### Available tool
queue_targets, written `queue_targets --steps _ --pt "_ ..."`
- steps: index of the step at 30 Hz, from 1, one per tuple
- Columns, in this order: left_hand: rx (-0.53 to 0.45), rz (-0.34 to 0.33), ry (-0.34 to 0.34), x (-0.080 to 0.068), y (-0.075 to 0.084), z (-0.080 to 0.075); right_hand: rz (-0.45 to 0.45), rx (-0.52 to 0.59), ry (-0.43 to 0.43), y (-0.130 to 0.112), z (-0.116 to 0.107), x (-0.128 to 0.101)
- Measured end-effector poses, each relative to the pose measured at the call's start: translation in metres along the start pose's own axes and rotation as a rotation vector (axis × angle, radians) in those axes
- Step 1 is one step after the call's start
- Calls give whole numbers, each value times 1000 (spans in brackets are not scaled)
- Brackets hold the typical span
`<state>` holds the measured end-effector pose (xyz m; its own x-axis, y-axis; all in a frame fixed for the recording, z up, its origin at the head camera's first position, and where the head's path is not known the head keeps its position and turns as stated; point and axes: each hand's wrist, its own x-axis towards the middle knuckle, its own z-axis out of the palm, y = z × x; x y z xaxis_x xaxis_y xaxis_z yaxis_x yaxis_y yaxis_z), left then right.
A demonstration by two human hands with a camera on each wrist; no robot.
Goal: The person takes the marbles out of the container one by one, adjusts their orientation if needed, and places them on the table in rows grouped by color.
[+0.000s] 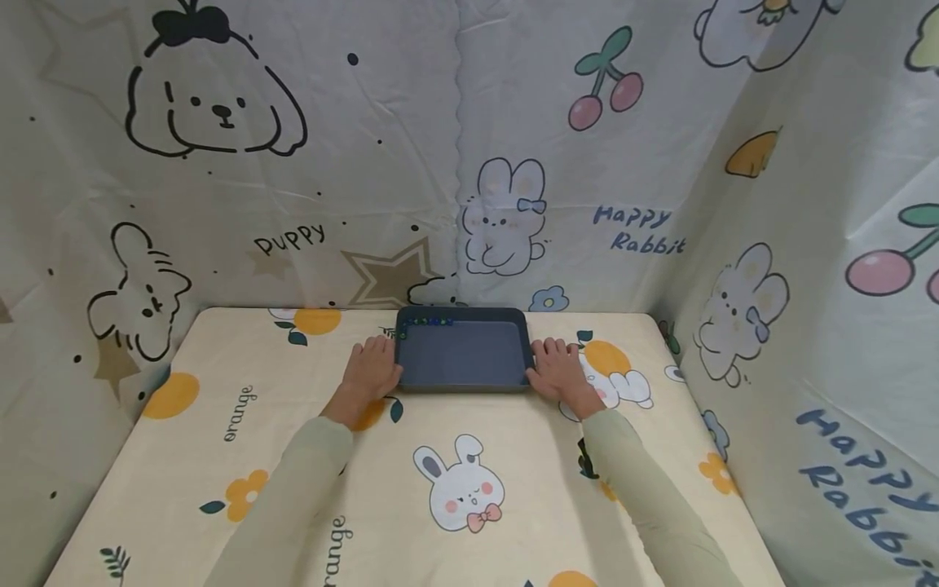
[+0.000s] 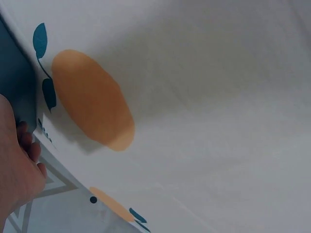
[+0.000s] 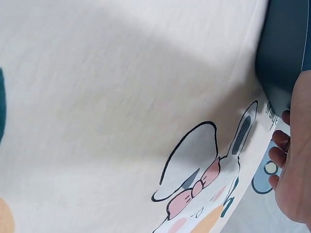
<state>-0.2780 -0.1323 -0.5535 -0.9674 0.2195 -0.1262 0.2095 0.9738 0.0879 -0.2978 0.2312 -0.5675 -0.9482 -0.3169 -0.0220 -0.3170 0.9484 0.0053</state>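
Note:
A dark grey-blue rectangular tray (image 1: pixel 464 355) lies at the far edge of the table. Along its back left corner sits a short row of several tiny blue and green pieces (image 1: pixel 429 322), too small to identify. My left hand (image 1: pixel 372 368) holds the tray's left side, its thumb against the wall near the front corner. On the opposite side my right hand (image 1: pixel 559 368) grips the tray in the same way. Both wrist views catch the hands at the frame edge, with curled fingertips beside the tray wall (image 2: pixel 14 73). The fingers' contact under the tray is hidden.
A cream cloth (image 1: pixel 293 473) printed with oranges, flowers and a rabbit covers the table. Printed fabric walls (image 1: pixel 367 163) rise right behind the tray and along the right and left sides.

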Motion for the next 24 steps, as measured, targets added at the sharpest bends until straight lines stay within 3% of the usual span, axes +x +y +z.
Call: queue_targets --steps 12,24 --pt "-12 -6 32 0 -9 14 15 8 -14 -5 2 0" --pt "-102 3 61 1 -13 15 18 56 22 -3 8 -1"
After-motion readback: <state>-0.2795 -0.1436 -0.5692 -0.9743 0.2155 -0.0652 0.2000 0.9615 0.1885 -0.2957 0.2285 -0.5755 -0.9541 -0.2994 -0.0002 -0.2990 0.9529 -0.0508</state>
